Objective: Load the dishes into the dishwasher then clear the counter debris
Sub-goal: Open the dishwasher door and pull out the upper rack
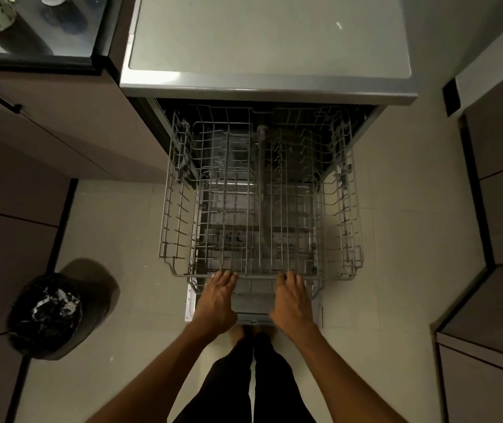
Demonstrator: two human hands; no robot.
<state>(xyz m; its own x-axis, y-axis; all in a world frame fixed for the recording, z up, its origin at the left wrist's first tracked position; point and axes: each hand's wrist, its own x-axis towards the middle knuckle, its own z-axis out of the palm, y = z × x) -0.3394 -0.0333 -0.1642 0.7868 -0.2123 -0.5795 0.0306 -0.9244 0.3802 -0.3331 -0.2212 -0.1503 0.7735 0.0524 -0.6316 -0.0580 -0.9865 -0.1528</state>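
Observation:
The dishwasher [267, 83] stands open under a pale counter top, its door [253, 306] folded down toward me. A grey wire upper rack [349, 209] is pulled far out over the door and holds no dishes. My left hand [217, 296] grips the rack's front rail left of the middle, fingers curled over the wire. To the right of the middle, my right hand [292, 297] grips the same rail. A lower rack shows dimly through the wires.
A bin lined with a black bag [47, 315] stands on the tiled floor at the left. Brown cabinets run along both sides. A dark glass hob [33, 35] with a pale pot sits at the top left. My legs stand just behind the door.

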